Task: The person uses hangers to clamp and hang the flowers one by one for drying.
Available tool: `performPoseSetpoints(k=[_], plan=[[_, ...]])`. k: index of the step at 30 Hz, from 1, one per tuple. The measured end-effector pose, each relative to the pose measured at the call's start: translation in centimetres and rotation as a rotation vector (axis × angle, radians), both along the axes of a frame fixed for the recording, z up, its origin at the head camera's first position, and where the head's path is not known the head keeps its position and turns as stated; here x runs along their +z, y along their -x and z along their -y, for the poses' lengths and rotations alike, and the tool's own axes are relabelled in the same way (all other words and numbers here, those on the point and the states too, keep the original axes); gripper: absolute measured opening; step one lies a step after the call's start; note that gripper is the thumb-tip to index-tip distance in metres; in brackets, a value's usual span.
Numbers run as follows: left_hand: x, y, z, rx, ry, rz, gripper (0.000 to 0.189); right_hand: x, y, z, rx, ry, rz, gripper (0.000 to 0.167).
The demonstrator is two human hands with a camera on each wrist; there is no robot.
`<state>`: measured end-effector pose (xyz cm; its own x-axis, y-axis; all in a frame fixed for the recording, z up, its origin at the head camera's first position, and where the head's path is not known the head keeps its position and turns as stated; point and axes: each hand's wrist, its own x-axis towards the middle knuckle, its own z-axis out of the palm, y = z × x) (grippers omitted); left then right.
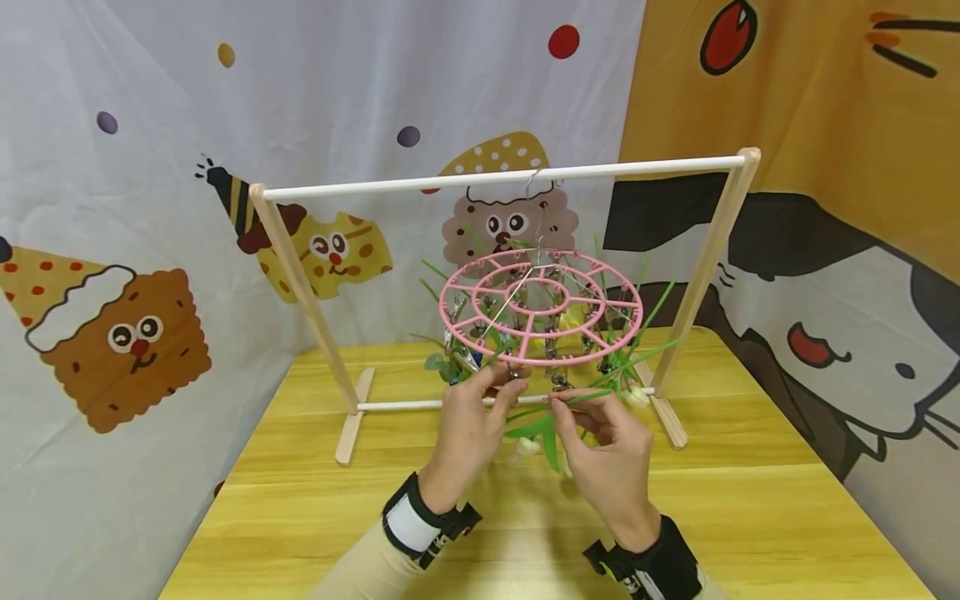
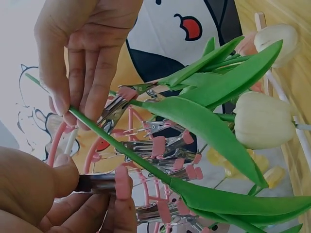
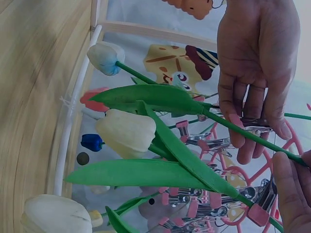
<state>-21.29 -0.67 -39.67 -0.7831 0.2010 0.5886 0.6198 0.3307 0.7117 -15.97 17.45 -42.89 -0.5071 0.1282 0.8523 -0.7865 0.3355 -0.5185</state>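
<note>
My left hand (image 1: 467, 429) grips a metal clip (image 2: 99, 183) with pink tips, near the front rim of the round pink hanger (image 1: 540, 362). The thumb and fingers of my right hand (image 1: 611, 458) pinch the green stem (image 2: 121, 150) of an artificial tulip. This stem crosses close beside the clip, and I cannot tell whether it lies between the clip's tips. Green leaves (image 3: 146, 98) and a white bloom (image 3: 104, 58) extend from the stem. Next to my right hand, another clip (image 3: 257, 215) holds a second white tulip (image 3: 127, 131).
The hanger's hook rests over the white crossbar (image 1: 420, 184) of a wooden stand (image 1: 303, 292) on the table (image 1: 300, 525). Several pink-tipped clips hang beneath the rings, some with flowers. A lower white rod (image 1: 397, 406) spans the stand's feet. Cartoon-printed curtains (image 1: 322, 92) surround the table.
</note>
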Motion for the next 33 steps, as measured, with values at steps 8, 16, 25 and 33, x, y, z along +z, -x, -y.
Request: performPoseSetpoints(k=[8, 16, 25, 33], plan=[[0.37, 0.01, 0.27, -0.039, -0.036, 0.103, 0.021, 0.04, 0.19, -0.27, 0.0, 0.002, -0.015, 0.035], [0.33, 0.02, 0.54, -0.055, -0.099, 0.12, 0.016, -0.15, 0.21, -0.51, 0.027, 0.047, -0.009, 0.032], [0.42, 0.06, 0.66, -0.063, -0.136, 0.116, 0.016, -0.17, 0.32, -0.66, 0.048, 0.099, 0.007, 0.03], [0.42, 0.04, 0.61, -0.031, -0.149, 0.13, 0.008, -0.07, 0.33, -0.58, 0.056, 0.102, 0.011, 0.03]])
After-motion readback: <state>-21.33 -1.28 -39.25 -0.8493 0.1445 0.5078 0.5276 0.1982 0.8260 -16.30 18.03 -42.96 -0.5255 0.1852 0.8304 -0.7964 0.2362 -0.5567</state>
